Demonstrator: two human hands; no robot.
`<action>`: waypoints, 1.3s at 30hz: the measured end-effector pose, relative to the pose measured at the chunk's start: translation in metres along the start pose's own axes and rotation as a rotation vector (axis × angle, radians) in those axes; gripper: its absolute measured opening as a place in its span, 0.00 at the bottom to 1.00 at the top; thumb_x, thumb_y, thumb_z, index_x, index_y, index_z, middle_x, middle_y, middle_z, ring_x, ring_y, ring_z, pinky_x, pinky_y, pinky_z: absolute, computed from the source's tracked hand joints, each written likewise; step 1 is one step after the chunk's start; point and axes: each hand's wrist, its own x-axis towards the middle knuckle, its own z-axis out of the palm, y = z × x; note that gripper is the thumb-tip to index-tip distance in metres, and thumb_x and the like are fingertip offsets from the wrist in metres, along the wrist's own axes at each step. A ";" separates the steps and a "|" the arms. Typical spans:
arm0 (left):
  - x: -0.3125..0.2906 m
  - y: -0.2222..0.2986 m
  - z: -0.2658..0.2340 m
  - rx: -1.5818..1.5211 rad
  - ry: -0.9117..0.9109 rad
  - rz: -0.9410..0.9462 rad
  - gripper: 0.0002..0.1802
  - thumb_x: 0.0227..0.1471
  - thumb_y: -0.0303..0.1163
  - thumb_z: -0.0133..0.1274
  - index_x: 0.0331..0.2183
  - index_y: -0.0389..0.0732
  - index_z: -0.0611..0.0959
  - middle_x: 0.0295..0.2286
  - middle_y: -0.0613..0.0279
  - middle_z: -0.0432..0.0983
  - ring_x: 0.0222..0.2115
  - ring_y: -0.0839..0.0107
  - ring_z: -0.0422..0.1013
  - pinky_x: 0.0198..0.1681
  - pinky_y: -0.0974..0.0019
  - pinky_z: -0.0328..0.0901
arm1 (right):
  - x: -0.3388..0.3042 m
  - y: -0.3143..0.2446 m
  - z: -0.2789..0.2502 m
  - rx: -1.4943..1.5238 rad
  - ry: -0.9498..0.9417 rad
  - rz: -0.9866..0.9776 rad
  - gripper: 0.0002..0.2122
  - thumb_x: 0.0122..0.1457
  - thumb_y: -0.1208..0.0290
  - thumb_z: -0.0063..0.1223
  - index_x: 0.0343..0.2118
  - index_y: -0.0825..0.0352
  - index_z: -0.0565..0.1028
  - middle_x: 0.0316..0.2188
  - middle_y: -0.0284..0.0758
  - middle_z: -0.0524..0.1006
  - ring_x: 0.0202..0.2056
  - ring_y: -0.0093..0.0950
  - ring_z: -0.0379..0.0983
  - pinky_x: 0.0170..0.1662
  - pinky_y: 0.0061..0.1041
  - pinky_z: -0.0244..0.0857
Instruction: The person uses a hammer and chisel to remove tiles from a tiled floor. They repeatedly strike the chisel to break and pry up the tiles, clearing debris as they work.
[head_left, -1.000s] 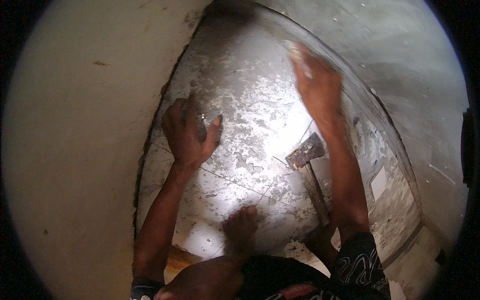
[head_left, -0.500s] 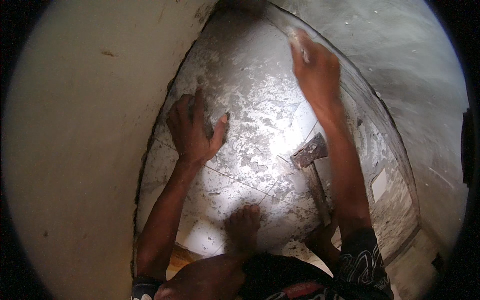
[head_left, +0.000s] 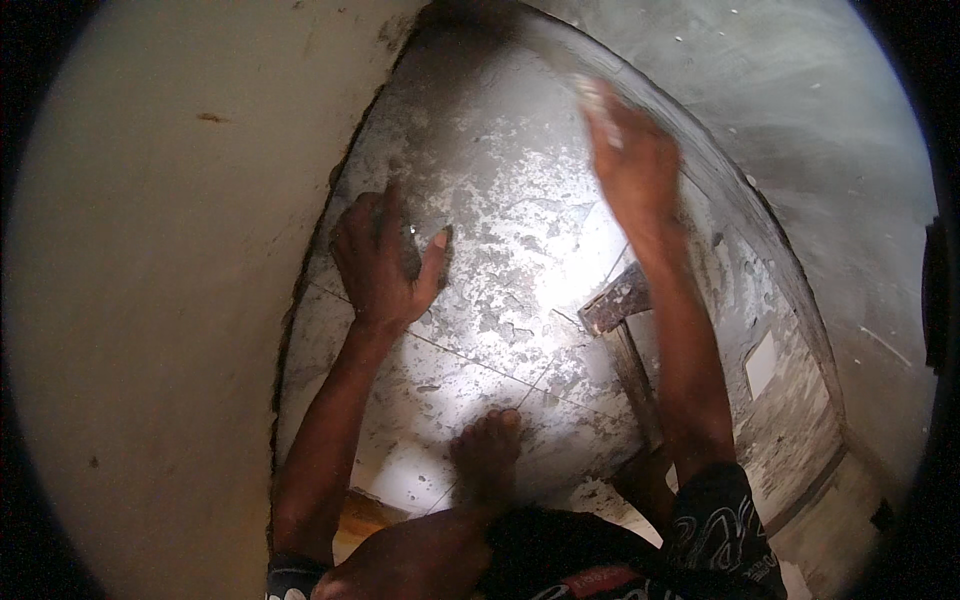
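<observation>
Left hand (head_left: 378, 255) open, fingers spread, palm down on worn tiled floor (head_left: 500, 230); right hand (head_left: 638, 165) curled and blurred near the right wall's foot, contents unclear.
Hatchet (head_left: 628, 355) lies beside right forearm: head pointing away from wearer, long axis slanting back and slightly right along handle.

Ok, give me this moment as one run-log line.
left hand: open, fingers spread at patchy floor | right hand: curled, blurred, contents unclear, near right wall | hatchet: on floor, left of right forearm
</observation>
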 end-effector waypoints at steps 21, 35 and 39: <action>0.000 0.000 -0.003 -0.014 -0.020 -0.037 0.40 0.52 0.49 0.54 0.59 0.36 0.64 0.50 0.37 0.60 0.50 0.44 0.58 0.51 0.41 0.53 | 0.008 -0.001 -0.011 0.238 0.096 -0.041 0.15 0.61 0.66 0.53 0.48 0.67 0.76 0.28 0.48 0.79 0.27 0.41 0.78 0.28 0.34 0.70; 0.003 0.009 -0.001 0.042 0.004 0.005 0.40 0.52 0.48 0.54 0.60 0.37 0.63 0.50 0.39 0.59 0.50 0.45 0.57 0.51 0.42 0.53 | 0.036 -0.016 0.005 0.110 0.037 0.071 0.13 0.64 0.62 0.47 0.46 0.63 0.75 0.22 0.46 0.77 0.25 0.44 0.77 0.28 0.38 0.72; 0.003 0.003 0.000 0.044 0.011 0.037 0.40 0.53 0.48 0.53 0.60 0.37 0.62 0.50 0.40 0.59 0.50 0.46 0.57 0.52 0.41 0.53 | 0.011 -0.022 0.000 0.211 -0.001 -0.051 0.15 0.61 0.65 0.54 0.49 0.66 0.77 0.26 0.46 0.78 0.26 0.41 0.77 0.27 0.33 0.69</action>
